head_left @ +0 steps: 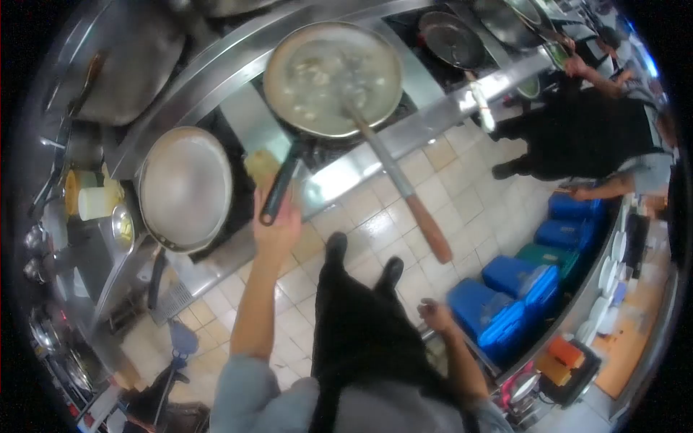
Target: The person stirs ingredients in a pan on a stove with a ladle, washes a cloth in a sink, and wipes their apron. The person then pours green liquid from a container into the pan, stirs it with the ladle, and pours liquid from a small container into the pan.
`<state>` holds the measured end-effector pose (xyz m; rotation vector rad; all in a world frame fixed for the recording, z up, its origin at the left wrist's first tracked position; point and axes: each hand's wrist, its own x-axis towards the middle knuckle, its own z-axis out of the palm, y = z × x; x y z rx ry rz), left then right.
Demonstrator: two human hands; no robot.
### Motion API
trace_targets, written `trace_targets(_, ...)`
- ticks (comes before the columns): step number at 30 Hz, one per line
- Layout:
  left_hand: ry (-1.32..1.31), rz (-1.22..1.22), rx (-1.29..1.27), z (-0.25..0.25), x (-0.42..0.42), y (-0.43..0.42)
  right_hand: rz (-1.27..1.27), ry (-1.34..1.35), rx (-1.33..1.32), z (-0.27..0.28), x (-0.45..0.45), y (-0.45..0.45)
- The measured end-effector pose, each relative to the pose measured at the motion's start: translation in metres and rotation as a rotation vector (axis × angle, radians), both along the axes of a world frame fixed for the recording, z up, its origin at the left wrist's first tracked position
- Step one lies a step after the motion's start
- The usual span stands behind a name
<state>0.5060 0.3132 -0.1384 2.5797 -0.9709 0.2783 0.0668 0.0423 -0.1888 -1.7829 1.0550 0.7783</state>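
My left hand (pixel 278 220) reaches out to the stove, just under the black handle (pixel 280 184) of a large frying pan (pixel 336 36). At its fingertips is a yellowish, crumpled cloth (pixel 261 166), which the fingers appear to grip; part of the hand is hidden by the handle. Cloudy, bubbling liquid with pale pieces fills the pan. A long ladle-like tool with a metal shaft and wooden handle (pixel 429 231) rests in it, its head hidden in the liquid. My right hand (pixel 437 316) hangs at my side, fingers loosely curled and apart, with nothing visible in it.
Left on the stove sits another frying pan (pixel 186 187). A ladle (pixel 119 249) and yellow-white tubs (pixel 97 202) are beyond it. A dark pan (pixel 451 40) is farther right. Blue bins (pixel 487 310) line the right counter, which holds plates (pixel 605 278). Co-workers in dark aprons (pixel 585 133) stand right.
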Motion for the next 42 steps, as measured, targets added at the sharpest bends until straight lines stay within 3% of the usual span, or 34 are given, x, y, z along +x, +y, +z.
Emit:
trace_targets(3,0.192,-0.013,0.033,0.007,-0.041,0.003,0.035,0.015,0.07,0.004,-0.01,-0.011)
trace_targets(5,0.147,-0.073,0.119,-0.003,-0.044,-0.02,0.081,0.039,0.089,-0.003,-0.019,-0.025)
trace_targets(8,0.127,-0.182,0.184,-0.013,-0.039,-0.082,0.12,0.005,0.001,-0.064,-0.082,-0.049)
trace_targets(10,0.012,-0.25,0.226,-0.028,-0.031,-0.135,0.084,0.013,0.017,-0.064,-0.09,-0.063)
trace_targets(12,-1.03,-0.225,0.974,-0.076,-0.014,-0.199,0.036,0.029,0.011,-0.048,-0.086,-0.074)
trace_targets(14,-0.086,-0.347,0.009,-0.04,-0.012,-0.257,0.009,-0.006,-0.068,-0.033,-0.082,-0.075)
trace_targets(17,-0.176,-0.272,-0.047,-0.04,-0.011,-0.306,-0.082,-0.017,-0.015,-0.028,-0.084,-0.069)
trace_targets(18,-0.207,-0.242,-0.09,-0.045,-0.014,-0.308,-0.289,-0.114,0.098,-0.075,-0.13,-0.071)
trace_targets(19,-0.19,-0.205,-0.069,-0.049,-0.02,-0.298,-0.253,-0.094,0.117,-0.076,-0.132,-0.07)
trace_targets(21,0.039,-0.389,-0.264,-0.05,-0.044,-0.282,-0.226,-0.17,0.242,-0.079,-0.126,-0.061)
trace_targets(22,0.237,-0.265,-0.46,-0.056,-0.072,-0.274,-0.016,-0.101,0.045,-0.046,-0.09,-0.043)
trace_targets(25,0.809,0.319,-1.263,-0.109,-0.131,-0.274,0.259,0.071,-0.016,-0.05,-0.075,-0.029)
trace_targets(26,0.798,0.35,-1.27,-0.125,-0.127,-0.257,0.105,0.021,0.133,-0.052,-0.074,-0.027)
trace_targets(28,1.794,0.833,-2.202,-0.155,-0.113,-0.216,0.253,0.057,0.085,-0.057,-0.06,-0.03)
trace_targets(29,1.764,0.843,-2.238,-0.192,-0.109,-0.2,0.364,0.073,0.022,-0.061,-0.048,-0.031)
trace_targets(31,1.345,0.581,-2.716,-0.268,-0.11,-0.183,0.375,-0.021,-0.001,-0.044,-0.014,-0.022)
trace_targets(32,1.34,0.587,-2.742,-0.262,-0.096,-0.17,0.447,-0.09,-0.052,-0.046,-0.007,-0.027)
trace_targets(33,1.372,0.94,-2.715,-0.244,-0.078,-0.149,0.518,-0.16,-0.103,-0.047,0.001,-0.03)
trace_targets(34,1.39,1.296,-2.642,-0.234,-0.07,-0.126,0.402,-0.142,-0.078,-0.046,0.013,-0.025)
trace_targets(35,1.391,1.303,-2.661,-0.245,-0.078,-0.112,0.414,-0.133,-0.089,-0.048,0.021,-0.022)
trace_targets(37,1.337,0.831,-2.633,-0.283,-0.093,-0.101,0.267,-0.065,0.016,-0.053,0.042,-0.026)
trace_targets(39,1.231,0.735,-2.822,-0.298,-0.095,-0.068,0.308,-0.087,0.018,-0.049,0.062,-0.013)
trace_targets(41,1.116,0.712,-2.523,-0.351,-0.118,-0.027,0.331,-0.114,0.044,-0.054,0.067,-0.002)
trace_targets(42,1.111,0.711,-2.553,-0.316,-0.118,0.003,0.343,-0.138,0.057,-0.062,0.065,0.003)
